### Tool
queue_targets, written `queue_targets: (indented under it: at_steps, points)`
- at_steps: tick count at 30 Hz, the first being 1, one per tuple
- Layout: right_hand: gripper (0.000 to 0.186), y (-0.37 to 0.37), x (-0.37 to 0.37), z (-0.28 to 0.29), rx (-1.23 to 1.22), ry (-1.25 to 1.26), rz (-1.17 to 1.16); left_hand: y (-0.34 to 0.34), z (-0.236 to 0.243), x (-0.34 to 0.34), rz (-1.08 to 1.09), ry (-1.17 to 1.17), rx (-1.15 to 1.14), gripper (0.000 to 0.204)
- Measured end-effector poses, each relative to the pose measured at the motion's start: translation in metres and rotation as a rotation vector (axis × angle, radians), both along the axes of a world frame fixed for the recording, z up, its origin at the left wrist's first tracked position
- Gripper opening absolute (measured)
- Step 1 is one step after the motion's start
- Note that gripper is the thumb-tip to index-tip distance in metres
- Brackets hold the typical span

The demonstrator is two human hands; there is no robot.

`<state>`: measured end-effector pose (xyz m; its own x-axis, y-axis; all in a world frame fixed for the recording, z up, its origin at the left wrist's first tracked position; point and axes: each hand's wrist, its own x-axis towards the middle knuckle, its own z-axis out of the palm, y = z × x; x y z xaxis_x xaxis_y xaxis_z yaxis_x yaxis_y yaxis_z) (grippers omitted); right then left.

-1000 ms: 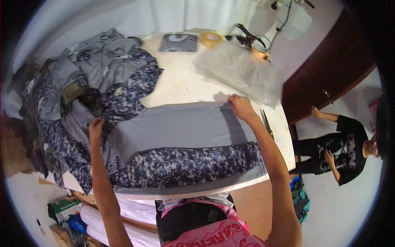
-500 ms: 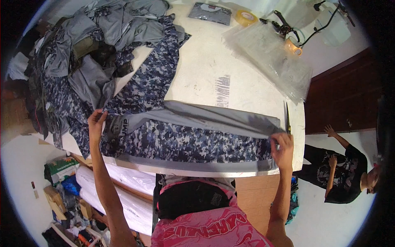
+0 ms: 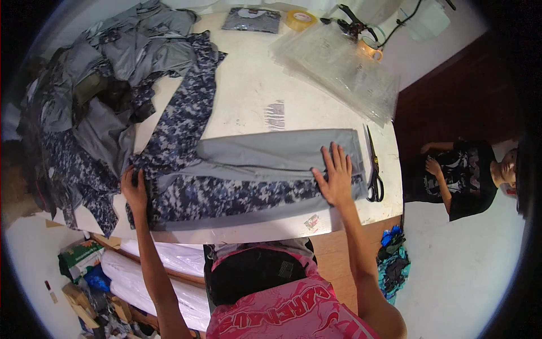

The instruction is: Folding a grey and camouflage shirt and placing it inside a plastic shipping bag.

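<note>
A grey and digital-camouflage garment [image 3: 237, 198] lies stretched along the front of the white table [image 3: 243, 85], a long grey panel folded along its length. My left hand [image 3: 134, 189] is curled at the garment's left part, thumb and fingers gripping the cloth. My right hand [image 3: 336, 175] lies on the grey panel near its right end, fingers spread. Black scissors [image 3: 373, 169] rest just right of the garment. A heap of grey and camouflage garments [image 3: 101, 62] covers the table's left side, touching the piece under my hands.
Clear plastic bags [image 3: 339, 73], tape [image 3: 299, 20], a tool with a cable [image 3: 355, 25] and a packed grey shirt [image 3: 251, 20] sit along the back. A person in black [image 3: 463, 175] is at right. White rolls [image 3: 147, 282] and a fabric pile [image 3: 393, 265] are below.
The grey panel was folded narrower and now lies flatter and wider. My right hand moved down, then back up, and is now spread on it. The scissors show more fully.
</note>
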<state>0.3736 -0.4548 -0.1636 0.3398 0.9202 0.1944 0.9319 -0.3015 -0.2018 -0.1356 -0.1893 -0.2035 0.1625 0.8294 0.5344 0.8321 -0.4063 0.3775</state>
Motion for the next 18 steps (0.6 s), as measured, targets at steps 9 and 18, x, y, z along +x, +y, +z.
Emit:
queue_targets:
  at_steps: [9,18]
  points:
    - [0.047,0.058,-0.008,0.016,0.155,0.251,0.021,-0.016,0.029,0.033,0.048,-0.129,0.079,0.015]
    - [0.031,0.102,-0.108,0.014,0.197,0.244,0.420,-0.025,0.027,0.022,0.077,-0.315,-0.111,0.019]
